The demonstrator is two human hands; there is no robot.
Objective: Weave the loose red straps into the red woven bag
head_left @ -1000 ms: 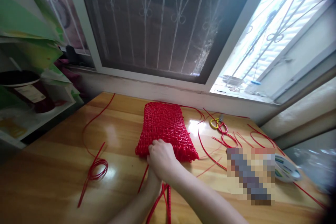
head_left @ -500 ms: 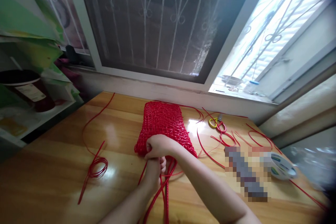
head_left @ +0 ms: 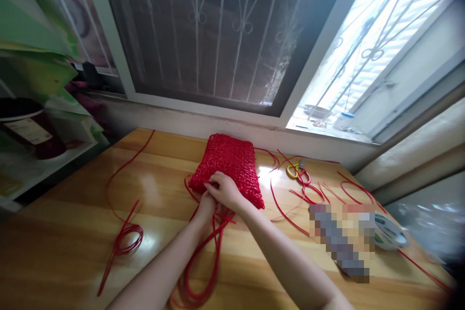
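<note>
1. Saw a red woven pouch lying on the tabletop, towards its far edge; could not make out the inside.
2. Found the right hand resting partly over the left hand at the pouch's near edge, with the fingers of the right curled narrow and those of the left mostly covered; could not tell the exact hold of either.
3. Noted red cords looping from beneath the hands towards the near side.
4. Saw, on a white shelf at the left, a dark red cup with a pale label; found the mouth too dark for reading any contents.
5. Saw a shallow dish and a blue-topped container on the bright windowsill, contents unclear.
6. Noted a coil of red cord left of the hands, and to their right scissors with yellow and red handles among loose strands.
7. Saw a white roll just beside a pixelated patch, with clear plastic farther right.
8. Noted a barred window behind, and green fabric at upper left.
</note>
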